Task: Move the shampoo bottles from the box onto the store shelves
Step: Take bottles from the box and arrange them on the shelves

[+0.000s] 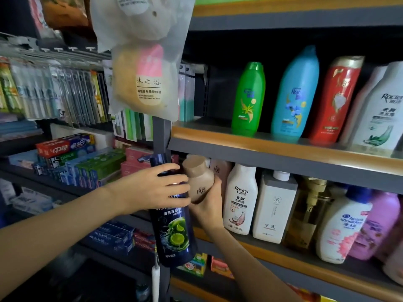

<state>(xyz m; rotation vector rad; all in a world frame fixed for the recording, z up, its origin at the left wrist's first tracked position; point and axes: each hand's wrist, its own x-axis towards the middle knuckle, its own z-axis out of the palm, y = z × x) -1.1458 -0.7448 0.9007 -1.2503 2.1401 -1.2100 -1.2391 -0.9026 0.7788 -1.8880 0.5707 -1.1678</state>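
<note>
Nearest the camera, two bare forearms reach up and forward toward store shelving. The left hand (157, 188) wraps its fingers around the upper part of a tall, glossy dark blue shampoo bottle (174, 232), which hangs below the grip and tilts slightly, its label showing sliced green limes and splashing water; the bottle sits in front of the grey metal upright (161, 136) between two shelf bays. Just to its right, the right hand (207, 203) cups a small, rounded beige bottle (199, 182) from below, fingers curled around its lower body, the flat cap tilted up and to the left (the two bottles look to be touching, or nearly so). The beige bottle is held at the left end of the middle shelf (283, 245), a grey board with a wood-coloured front edge. Standing further along that shelf are a white curved bottle (239, 199), a white square-shouldered bottle (273, 208), an amber pump bottle (305, 216) and a white bottle with a blue cap (344, 223). On the upper shelf (261, 144) behind stand smooth plastic bottles: green (248, 99), sky blue (294, 94), red (335, 101) and white (379, 110). A translucent bag with bath sponges (141, 62) hangs above, and toothpaste boxes (65, 147) fill the left-hand shelves.
</note>
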